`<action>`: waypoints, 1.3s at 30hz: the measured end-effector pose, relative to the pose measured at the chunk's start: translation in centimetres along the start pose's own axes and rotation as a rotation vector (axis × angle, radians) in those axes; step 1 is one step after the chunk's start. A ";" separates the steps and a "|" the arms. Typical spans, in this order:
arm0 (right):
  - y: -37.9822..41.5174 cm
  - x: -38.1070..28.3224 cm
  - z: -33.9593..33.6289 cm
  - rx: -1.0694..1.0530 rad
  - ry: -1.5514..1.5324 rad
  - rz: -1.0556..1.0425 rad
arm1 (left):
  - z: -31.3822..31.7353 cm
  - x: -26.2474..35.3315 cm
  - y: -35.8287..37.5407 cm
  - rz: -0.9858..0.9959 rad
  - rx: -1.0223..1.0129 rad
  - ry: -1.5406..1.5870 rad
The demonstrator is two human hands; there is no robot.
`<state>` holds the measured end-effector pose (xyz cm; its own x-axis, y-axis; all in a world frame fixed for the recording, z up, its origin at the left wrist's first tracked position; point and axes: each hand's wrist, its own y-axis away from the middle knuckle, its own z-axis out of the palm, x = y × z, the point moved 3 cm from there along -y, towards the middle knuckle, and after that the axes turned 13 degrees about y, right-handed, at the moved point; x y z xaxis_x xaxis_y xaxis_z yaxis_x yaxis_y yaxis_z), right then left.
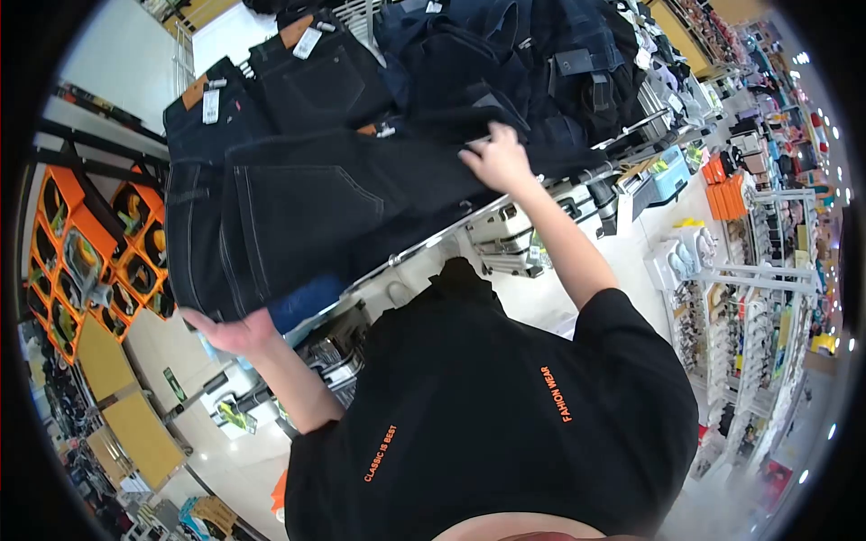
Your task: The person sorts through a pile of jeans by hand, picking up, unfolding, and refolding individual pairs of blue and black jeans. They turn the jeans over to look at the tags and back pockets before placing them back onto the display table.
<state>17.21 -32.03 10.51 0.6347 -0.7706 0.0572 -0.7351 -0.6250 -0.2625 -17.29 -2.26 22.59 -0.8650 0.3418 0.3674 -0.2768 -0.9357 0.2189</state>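
A pair of black jeans (307,194) with pale stitching lies stretched across the front of a metal display rack, back pocket facing up. At its lower left corner, by the waistband, my left hand (239,334) holds the edge; the thumb sticks out and the other fingers are hidden by the cloth. Over the leg part, toward the right, my right hand (502,162) hovers or rests with bent fingers apart; whether it touches the fabric is hard to tell.
Behind lie tagged dark jeans (316,77) and a heap of dark denim (478,54). An orange lattice display (99,243) stands at left. Suitcases (510,230) sit below the rack's rail (424,245). White shelving (753,316) with small goods lines the right.
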 end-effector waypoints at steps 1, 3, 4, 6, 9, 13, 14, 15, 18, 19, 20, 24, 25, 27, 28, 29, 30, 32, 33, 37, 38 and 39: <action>0.2 0.7 0.2 -0.053 0.068 0.093 | -0.3 0.4 -0.6 0.016 -0.027 0.009; 0.1 0.9 -0.5 -0.119 0.171 0.258 | -1.6 1.3 -1.1 0.022 -0.050 0.008; 0.2 0.8 -0.8 -0.145 0.207 0.330 | -2.4 1.7 -1.5 0.023 -0.063 0.008; 0.4 1.0 -1.3 -0.107 0.278 0.415 | -4.5 2.8 -1.5 -0.004 -0.038 0.037; 0.4 2.8 -0.8 -0.019 0.367 0.523 | -6.4 3.0 -1.4 -0.013 0.016 0.056; 0.9 7.2 1.5 -0.075 0.113 0.607 | -10.1 3.8 -2.9 -0.005 0.091 0.043; 0.6 9.1 2.5 -0.206 -0.050 0.571 | -10.8 4.0 -2.9 -0.012 0.099 0.031; 1.0 11.6 2.0 0.058 -0.245 0.566 | -10.6 4.3 -2.1 -0.043 0.057 0.067; 0.7 15.7 1.9 0.275 -0.873 0.841 | -12.6 4.8 -2.6 -0.081 0.006 0.085; 1.4 16.1 -0.2 0.140 -0.919 1.015 | -13.2 4.6 -2.9 -0.071 0.011 0.086; 1.6 16.9 -0.1 0.194 -1.063 1.093 | -12.6 4.3 -2.5 -0.056 0.014 0.084; 3.3 16.8 -1.9 0.414 -1.095 1.230 | -11.9 5.1 -3.6 0.034 0.045 0.040; 4.5 18.2 0.3 0.296 -0.956 1.302 | -12.2 5.8 -4.5 0.022 0.012 0.065; 6.7 20.5 4.9 0.045 -1.122 1.316 | -13.5 7.6 -5.9 0.008 -0.047 0.110; 7.8 19.4 5.9 -0.039 -1.228 1.336 | -13.3 7.7 -5.7 0.022 -0.052 0.041; 8.2 18.0 5.4 0.007 -1.217 1.319 | -12.8 7.3 -5.6 0.042 -0.051 -0.033; 8.9 16.2 4.8 0.039 -1.206 1.306 | -12.8 7.5 -5.5 0.064 -0.040 -0.117; 10.4 16.2 6.6 0.021 -1.156 1.304 | -14.8 8.3 -6.2 -0.260 -0.325 0.127; 11.0 15.6 7.4 -0.049 -1.179 1.338 | -14.7 8.3 -5.8 -0.193 -0.255 0.096; 10.7 12.1 8.3 -0.271 -1.652 1.508 | -17.3 8.7 -6.2 -0.049 0.079 0.025; 10.4 12.1 8.2 -0.287 -1.677 1.468 | -19.4 10.0 -6.9 -0.271 -0.140 0.103; 10.1 13.1 8.3 -0.301 -1.704 1.425 | -19.3 10.5 -6.7 -0.297 -0.220 0.040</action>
<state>20.09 -47.34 0.59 -0.7549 0.0990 -0.6484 -0.6546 -0.0516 0.7542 -32.65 5.90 7.55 -0.7476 0.6019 0.2807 -0.5980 -0.7940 0.1098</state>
